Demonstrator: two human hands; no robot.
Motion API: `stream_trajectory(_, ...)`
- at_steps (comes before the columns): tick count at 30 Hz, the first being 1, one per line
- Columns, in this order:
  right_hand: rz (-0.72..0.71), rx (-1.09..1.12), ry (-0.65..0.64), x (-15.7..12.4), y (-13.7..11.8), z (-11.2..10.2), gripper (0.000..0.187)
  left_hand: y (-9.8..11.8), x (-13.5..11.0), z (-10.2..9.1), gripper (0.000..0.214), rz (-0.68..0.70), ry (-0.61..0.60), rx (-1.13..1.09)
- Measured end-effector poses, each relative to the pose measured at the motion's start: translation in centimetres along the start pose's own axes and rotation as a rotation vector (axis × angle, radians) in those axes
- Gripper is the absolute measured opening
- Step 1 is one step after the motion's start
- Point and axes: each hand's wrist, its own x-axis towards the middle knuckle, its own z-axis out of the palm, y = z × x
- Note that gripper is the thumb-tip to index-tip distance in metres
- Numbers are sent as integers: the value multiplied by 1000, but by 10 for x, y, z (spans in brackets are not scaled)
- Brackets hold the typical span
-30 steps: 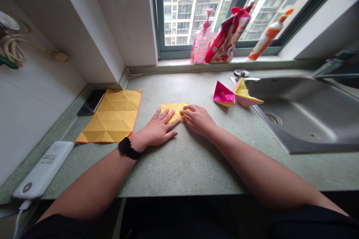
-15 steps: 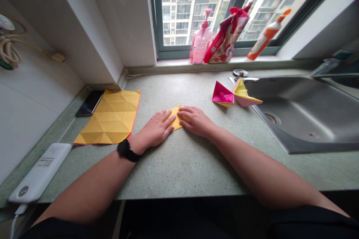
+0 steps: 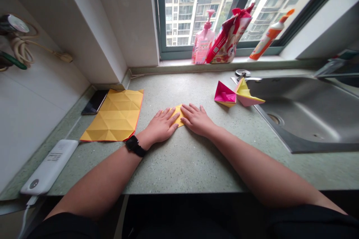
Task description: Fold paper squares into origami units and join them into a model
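Grip: left hand (image 3: 160, 125) and right hand (image 3: 198, 120) lie palm-down, fingers wide, pinching nothing. Press the folded yellow paper (image 3: 179, 120) beneath them evenly against the bench (image 3: 185, 164), without sliding.

Black wristwatch (image 3: 135, 146), dark sleeves (image 3: 311, 219)

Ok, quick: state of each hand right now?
Left hand: open, palm down on the small folded yellow paper.
Right hand: open, palm down at that paper's right side.
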Motion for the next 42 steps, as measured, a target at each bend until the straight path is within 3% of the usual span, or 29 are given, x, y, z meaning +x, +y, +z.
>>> stream_trajectory(5, 46, -24, -89, -1, -3, -2, 64, 0, 3, 0, 65, -43, 0, -4)
stream_trajectory(14, 74, -53, -81, -1, 0, 3, 68, 1, 3, 4, 65, -59, 38, 22)
stream_trajectory(21, 87, -89, -56, -2, 3, 6, 68, -4, -3, -2, 63, 188, 22, -4)
stream_trajectory(25, 125, -86, -56, 0, 11, 2, 66, -7, -3, -4, 57, 245, -4, -46)
stream_trajectory(32, 131, -75, -58, 4, 18, -3, 65, 7, -6, -9, 62, 200, -55, 0)
stream_trajectory(38, 330, -49, -76, 5, 34, -12, 69, 10, -6, -10, 68, 182, -82, 23)
stream_trajectory(42, 319, -18, 42, 6, 38, -18, 67, 13, -5, -8, 69, 164, -80, 66)
